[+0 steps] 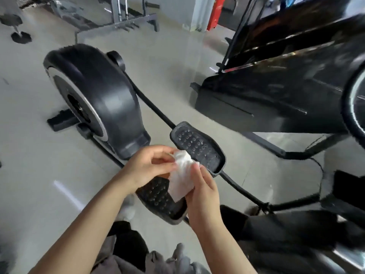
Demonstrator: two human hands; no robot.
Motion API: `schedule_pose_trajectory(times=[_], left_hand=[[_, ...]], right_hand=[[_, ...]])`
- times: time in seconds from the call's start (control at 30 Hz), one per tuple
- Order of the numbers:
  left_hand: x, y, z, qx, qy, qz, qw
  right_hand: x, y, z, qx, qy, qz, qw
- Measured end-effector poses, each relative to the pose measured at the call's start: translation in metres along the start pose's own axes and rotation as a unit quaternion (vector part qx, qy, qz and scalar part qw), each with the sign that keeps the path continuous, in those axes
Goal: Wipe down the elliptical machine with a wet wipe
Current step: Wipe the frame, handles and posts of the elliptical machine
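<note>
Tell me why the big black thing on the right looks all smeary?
Head view: the black machine at right is streaked by motion blur, with window glare on its shiny panels; the hands and wet wipe look sharper; the wide lens bends the edges.

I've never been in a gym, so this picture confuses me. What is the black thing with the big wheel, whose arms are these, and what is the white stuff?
The camera sits on a person's head, looking down at their own arms. The left hand and right hand both hold a white wipe, crumpled between the fingers. Below them is an elliptical machine: the rounded black wheel housing and two studded pedals you stand on. It rests on a pale floor. Other gym machines stand around it.
</note>
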State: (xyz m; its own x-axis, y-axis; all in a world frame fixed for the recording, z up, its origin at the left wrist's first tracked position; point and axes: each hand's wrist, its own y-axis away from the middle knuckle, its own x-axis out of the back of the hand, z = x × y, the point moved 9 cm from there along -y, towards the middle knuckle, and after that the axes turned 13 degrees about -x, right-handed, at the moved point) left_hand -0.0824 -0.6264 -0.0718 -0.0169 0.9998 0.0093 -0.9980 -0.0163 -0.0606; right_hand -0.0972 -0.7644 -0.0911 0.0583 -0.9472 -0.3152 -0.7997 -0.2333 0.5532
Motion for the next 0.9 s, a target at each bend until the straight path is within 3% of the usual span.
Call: schedule_pose_trajectory(times=[0.2, 0.4, 0.57, 0.67, 0.77, 0.9], left_hand=[[0.035, -0.118, 0.016, -0.045, -0.054, -0.155, 0.985], [-0.021, -0.159, 0.062, -0.136, -0.012, -0.254, 0.958], [-0.116, -0.116, 0.133, -0.244, 0.076, -0.395, 0.882], [-0.152, -0.084, 0.184, -0.327, 0.112, -0.432, 0.833], [-0.176, -0.053, 0.232, -0.384, 0.163, -0.443, 0.794], [-0.192, -0.028, 0.301, -0.494, 0.225, -0.390, 0.744]], right_hand=[[-0.055, -0.056, -0.048, 0.079, -0.122, 0.067, 0.987], [-0.028, -0.009, -0.108, 0.161, -0.136, 0.276, 0.938], [0.008, 0.105, -0.141, 0.230, -0.106, 0.412, 0.875], [0.011, 0.170, -0.142, 0.271, -0.105, 0.465, 0.836], [0.003, 0.240, -0.144, 0.334, -0.092, 0.541, 0.766], [-0.033, 0.338, -0.179, 0.419, 0.055, 0.710, 0.563]])
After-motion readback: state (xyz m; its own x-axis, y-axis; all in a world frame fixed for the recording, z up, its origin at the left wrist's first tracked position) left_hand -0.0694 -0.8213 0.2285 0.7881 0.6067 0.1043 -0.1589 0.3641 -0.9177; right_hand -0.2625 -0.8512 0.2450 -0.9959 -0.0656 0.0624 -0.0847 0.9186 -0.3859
